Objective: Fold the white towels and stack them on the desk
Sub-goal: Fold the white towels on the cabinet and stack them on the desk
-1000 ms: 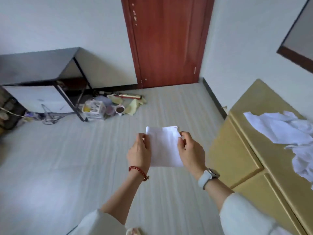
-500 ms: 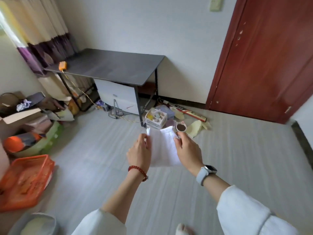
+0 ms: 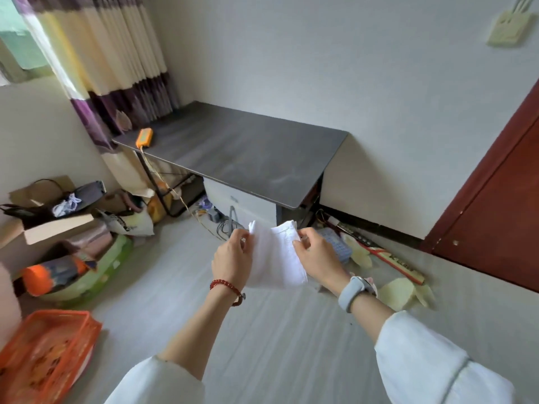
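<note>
Head view: folded towel (image 3: 275, 258) held in the air between both hands, above the floor (image 3: 280, 339), in front of the worktop (image 3: 242, 150) but not yet over it. Left hand (image 3: 232, 259) pinches the towel's left edge near the top corner, fingers curled onto the cloth. Right hand (image 3: 316, 258) pinches the right edge near the top, thumb and fingertips closed on the fabric. Lower part of the towel hangs free below both hands.

Handling, as a judgement: thin, light cloth, fully soft, no stiffness. It droops wherever it is unsupported, and the layers look loose at the top corners, so the fold could open if one side is let go. Not fragile, not slippery; a pinch is enough, no squeeze needed. Best hold is where the hands are now, the two top corners, all layers caught together. To lay it down, lower the hanging edge onto the worktop first, then lay the rest flat and release both corners together, so the fold stays square. Carrying it with one hand at a single corner would probably let it unfold.

Worktop is dark, flat, bare-looking except for an orange device (image 3: 144, 137) with a cord at the far left corner; no stack visible there yet. Clutter under and beside it: boxes, bags, orange basket (image 3: 43, 354) at lower left. Red door (image 3: 495, 223) at right.
</note>
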`<state>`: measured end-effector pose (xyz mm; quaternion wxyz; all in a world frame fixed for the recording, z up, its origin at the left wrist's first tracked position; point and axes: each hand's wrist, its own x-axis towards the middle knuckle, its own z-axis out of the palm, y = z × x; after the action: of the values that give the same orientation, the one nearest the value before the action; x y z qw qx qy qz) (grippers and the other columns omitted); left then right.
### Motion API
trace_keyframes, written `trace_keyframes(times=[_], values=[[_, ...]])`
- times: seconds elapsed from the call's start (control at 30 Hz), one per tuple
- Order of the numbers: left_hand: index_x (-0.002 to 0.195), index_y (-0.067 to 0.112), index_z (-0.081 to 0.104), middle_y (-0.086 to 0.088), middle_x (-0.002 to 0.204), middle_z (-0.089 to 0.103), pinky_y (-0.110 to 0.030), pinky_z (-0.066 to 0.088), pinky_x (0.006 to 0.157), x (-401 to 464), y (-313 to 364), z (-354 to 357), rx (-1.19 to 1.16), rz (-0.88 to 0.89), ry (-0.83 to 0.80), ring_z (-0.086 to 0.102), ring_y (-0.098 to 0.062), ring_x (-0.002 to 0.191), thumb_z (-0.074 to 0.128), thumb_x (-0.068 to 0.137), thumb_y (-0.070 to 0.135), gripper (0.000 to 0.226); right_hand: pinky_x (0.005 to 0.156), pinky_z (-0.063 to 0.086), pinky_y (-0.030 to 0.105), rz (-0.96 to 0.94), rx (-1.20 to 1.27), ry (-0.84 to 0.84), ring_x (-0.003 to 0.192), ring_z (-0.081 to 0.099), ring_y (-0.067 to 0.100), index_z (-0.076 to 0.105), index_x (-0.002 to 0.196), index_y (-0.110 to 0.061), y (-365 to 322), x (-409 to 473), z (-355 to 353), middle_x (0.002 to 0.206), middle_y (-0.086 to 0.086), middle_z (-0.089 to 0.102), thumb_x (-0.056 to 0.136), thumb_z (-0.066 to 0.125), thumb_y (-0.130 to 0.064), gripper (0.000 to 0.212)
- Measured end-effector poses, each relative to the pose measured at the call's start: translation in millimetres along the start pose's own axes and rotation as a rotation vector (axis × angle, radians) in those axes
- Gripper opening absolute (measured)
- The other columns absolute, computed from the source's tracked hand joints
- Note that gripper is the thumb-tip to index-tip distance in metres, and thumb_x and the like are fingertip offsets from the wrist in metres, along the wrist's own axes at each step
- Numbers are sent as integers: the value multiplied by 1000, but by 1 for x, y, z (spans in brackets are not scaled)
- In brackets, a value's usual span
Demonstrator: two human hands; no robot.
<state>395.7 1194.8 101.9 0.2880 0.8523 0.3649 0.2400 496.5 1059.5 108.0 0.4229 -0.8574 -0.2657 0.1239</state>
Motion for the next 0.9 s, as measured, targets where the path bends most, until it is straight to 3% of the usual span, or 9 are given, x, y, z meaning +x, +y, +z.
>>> trace_keyframes(times=[0.2, 0.37, 0.5, 0.63, 0.9], values=[[102, 15, 59, -4, 89, 63, -32, 43, 69, 157, -43, 19, -35, -53, -5, 57, -30, 84, 45, 94, 28, 20, 73, 41, 30, 21, 39, -76, 85, 56, 21, 56, 108, -14, -31, 153, 52, 81, -4, 59, 88, 49, -19, 21], [95, 17, 61, 1, 83, 61, -27, 35, 67, 307, -79, 46, -123, -98, -99, 54, -22, 79, 48, 93, 30, 18, 82, 44, 33, 59, 25, -35, 94, 56, 20, 57, 108, -14, -45, 290, 98, 93, -3, 59, 89, 51, -22, 21], [91, 21, 58, 2, 83, 60, -28, 41, 70, 422, -98, 66, -162, -69, -259, 54, -21, 81, 47, 92, 23, 11, 84, 47, 38, 134, 15, -23, 94, 57, 21, 56, 106, -14, -62, 389, 124, 96, 0, 62, 90, 50, -22, 19], [103, 18, 58, 3, 93, 59, -25, 41, 75, 514, -96, 101, -149, 1, -421, 54, -19, 88, 45, 92, 17, 17, 84, 47, 37, 235, 24, 46, 91, 57, 19, 55, 109, -16, -60, 468, 129, 89, -6, 59, 90, 47, -20, 21], [100, 23, 58, 6, 95, 63, -28, 46, 74, 671, -54, 211, -154, 22, -589, 58, -17, 85, 47, 89, 25, 16, 79, 47, 37, 397, 29, 154, 86, 57, 20, 54, 109, -18, -12, 621, 112, 85, -7, 58, 90, 45, -18, 22]])
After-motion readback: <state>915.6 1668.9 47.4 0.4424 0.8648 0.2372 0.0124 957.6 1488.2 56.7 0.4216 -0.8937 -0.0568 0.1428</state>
